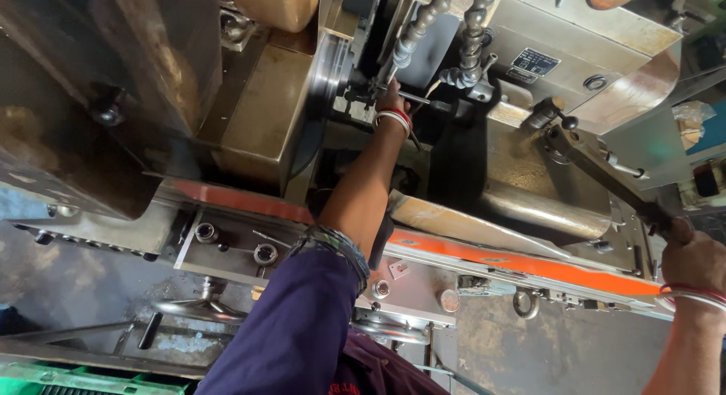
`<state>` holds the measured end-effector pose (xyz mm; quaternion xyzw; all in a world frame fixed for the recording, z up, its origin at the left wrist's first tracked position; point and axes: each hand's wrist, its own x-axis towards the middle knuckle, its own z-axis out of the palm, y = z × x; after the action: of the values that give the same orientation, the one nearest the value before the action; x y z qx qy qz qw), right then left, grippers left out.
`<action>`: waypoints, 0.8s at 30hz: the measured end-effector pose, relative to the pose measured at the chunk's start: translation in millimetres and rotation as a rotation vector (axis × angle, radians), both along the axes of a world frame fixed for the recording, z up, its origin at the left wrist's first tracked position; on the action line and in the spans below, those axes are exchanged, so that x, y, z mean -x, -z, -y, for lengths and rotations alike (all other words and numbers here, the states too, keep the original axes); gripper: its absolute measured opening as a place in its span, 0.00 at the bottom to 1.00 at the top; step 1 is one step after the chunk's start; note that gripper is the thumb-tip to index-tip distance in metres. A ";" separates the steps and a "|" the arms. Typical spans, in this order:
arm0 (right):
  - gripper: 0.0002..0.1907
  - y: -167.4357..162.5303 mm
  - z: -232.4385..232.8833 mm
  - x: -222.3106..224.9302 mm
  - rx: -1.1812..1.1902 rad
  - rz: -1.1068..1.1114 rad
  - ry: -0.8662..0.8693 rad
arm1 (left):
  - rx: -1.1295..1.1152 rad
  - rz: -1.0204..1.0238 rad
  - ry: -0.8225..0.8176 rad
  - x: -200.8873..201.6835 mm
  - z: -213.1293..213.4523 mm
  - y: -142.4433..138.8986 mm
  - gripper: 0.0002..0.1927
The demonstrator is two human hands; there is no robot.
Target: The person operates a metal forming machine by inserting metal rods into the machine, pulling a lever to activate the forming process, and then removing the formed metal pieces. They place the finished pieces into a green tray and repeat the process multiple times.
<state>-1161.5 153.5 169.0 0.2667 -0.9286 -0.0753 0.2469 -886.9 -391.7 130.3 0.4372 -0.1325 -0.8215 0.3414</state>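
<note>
**Two hands on a grinding machine: one deep at the spindle, one on the long lever**

Nearest the camera, at the bottom centre of the frame, a dark blue sleeve (302, 327) rises from the lower edge. The bare forearm runs up toward the middle top, past an orange-striped machine bed (484, 257).

The left hand (392, 102), with red and white bangles at the wrist, is at upper centre, pushed in beside a shiny round face plate (330, 70). It touches a thin dark metal rod (414, 99) beneath two jointed coolant hoses (446, 32). The fingers are hidden behind the fittings, so I cannot tell how far they are spread.

The rod looks stiff, light and probably oily, so slippery; its free end looks like the safest place to grip.

At the right edge, the right hand (694, 260) is wrapped fully around the end of a long dark lever (605, 176) slanting up toward the frame's upper right. The lever seems rigid and heavy, best taken at its far tip.

A handwheel (200, 308) sits at lower left.
</note>
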 end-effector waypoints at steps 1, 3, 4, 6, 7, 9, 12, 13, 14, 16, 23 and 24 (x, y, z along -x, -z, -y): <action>0.34 2.3 -1.2 2.1 -0.001 -0.009 -0.001 | 0.033 -0.055 -0.005 0.2 2.4 4.1 0.20; 0.34 4.9 -1.3 5.9 -0.006 -0.026 0.006 | 0.066 -0.097 -0.022 2.7 8.1 12.1 0.20; 0.34 3.8 0.7 6.9 0.014 -0.017 0.002 | 0.065 -0.083 -0.034 4.0 10.9 16.5 0.20; 0.34 1.6 5.4 8.9 0.079 0.019 -0.020 | 0.133 -0.021 -0.088 6.5 16.2 24.7 0.21; 0.34 0.2 7.7 8.3 0.122 0.046 -0.035 | 0.200 0.027 -0.127 7.0 17.3 28.7 0.21; 0.33 -2.4 13.3 -0.6 0.118 0.009 -0.055 | 0.269 0.090 -0.197 7.8 16.5 34.6 0.22; 0.31 2.4 19.1 -31.5 0.025 -0.100 0.036 | 0.286 0.058 -0.311 10.4 10.8 35.2 0.21; 0.31 7.1 20.8 -45.1 -0.020 -0.157 0.092 | 0.302 -0.011 -0.371 11.5 10.9 32.3 0.20; 0.30 9.9 21.7 -57.0 -0.028 -0.177 0.119 | 0.323 -0.089 -0.435 14.4 14.4 25.9 0.19; 0.29 7.8 21.4 -71.0 -0.023 -0.192 0.117 | 0.139 -0.085 -0.372 16.8 17.0 17.9 0.19; 0.22 -21.5 36.0 -32.8 -0.065 -0.134 -0.057 | -0.235 -0.130 -0.047 -6.4 6.3 23.6 0.15; 0.21 -20.3 38.3 -27.7 -0.099 -0.157 -0.068 | -0.223 -0.096 -0.052 -9.7 2.9 24.5 0.15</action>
<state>-1133.7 115.3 189.3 0.3033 -0.8920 -0.1330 0.3077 -877.2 -394.6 105.7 0.4359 -0.0121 -0.8419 0.3178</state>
